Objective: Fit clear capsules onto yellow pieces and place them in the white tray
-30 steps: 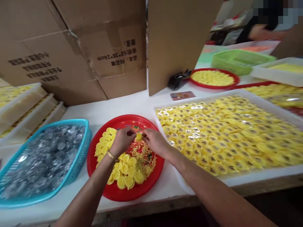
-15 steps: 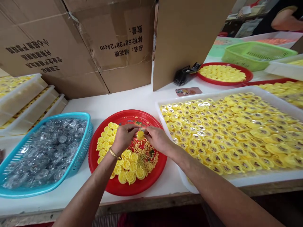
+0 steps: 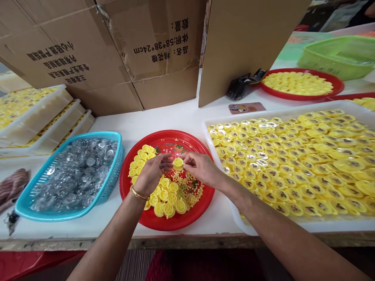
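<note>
Over the red round tray [image 3: 164, 223], my right hand [image 3: 202, 168] pinches a small round yellow plastic piece [image 3: 178, 163] at its edge. My left hand [image 3: 155, 171], with a gold bangle at the wrist, is just left of that piece; its fingers are stretched out and apart. Several similar yellow pieces [image 3: 169, 209] lie face up on the tray's left and front. Tiny pale yellow bits [image 3: 191, 195] are scattered on its right side, partly beneath my right hand.
A blue basket [image 3: 117, 164] of clear plastic parts stands left. A large white tray [image 3: 249, 229] of yellow pieces with printed faces stands right. Stacked white trays [image 3: 72, 121], cardboard [image 3: 164, 89], a black tape dispenser [image 3: 241, 86], a card [image 3: 246, 107] and another red tray [image 3: 336, 84] lie around.
The view has shifted, so the table sits higher. My left fingers have opened and come away from the yellow piece, which my right hand still holds, its face now turned more upward.
</note>
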Demonstrator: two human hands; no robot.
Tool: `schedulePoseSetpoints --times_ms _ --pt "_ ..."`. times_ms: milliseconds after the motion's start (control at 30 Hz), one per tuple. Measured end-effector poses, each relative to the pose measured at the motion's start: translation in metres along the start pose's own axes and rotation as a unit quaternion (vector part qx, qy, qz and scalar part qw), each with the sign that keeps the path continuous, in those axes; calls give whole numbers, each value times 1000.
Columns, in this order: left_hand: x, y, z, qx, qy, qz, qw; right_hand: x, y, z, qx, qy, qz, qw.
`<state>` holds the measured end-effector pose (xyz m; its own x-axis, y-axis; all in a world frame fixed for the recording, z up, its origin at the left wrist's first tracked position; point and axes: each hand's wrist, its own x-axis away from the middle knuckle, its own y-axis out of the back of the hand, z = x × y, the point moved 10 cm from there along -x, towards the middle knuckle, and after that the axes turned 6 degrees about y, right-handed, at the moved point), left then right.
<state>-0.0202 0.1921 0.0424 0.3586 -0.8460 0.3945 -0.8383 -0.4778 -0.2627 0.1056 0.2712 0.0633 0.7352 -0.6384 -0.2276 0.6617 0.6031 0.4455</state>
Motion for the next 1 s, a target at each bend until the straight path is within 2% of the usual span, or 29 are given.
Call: schedulePoseSetpoints --times_ms 100,433,733,1000 --pt "8 2 5 64 39 26 997 2 1 -2 -14 -16 7 1000" --pt "37 3 -4 52 -26 10 998 6 -5 11 -131 -24 26 991" --pt "33 20 5 36 -48 -8 998 7 -12 12 -110 -24 36 993" --pt "33 25 -1 35 -79 -23 996 6 -12 15 -104 -12 31 994"
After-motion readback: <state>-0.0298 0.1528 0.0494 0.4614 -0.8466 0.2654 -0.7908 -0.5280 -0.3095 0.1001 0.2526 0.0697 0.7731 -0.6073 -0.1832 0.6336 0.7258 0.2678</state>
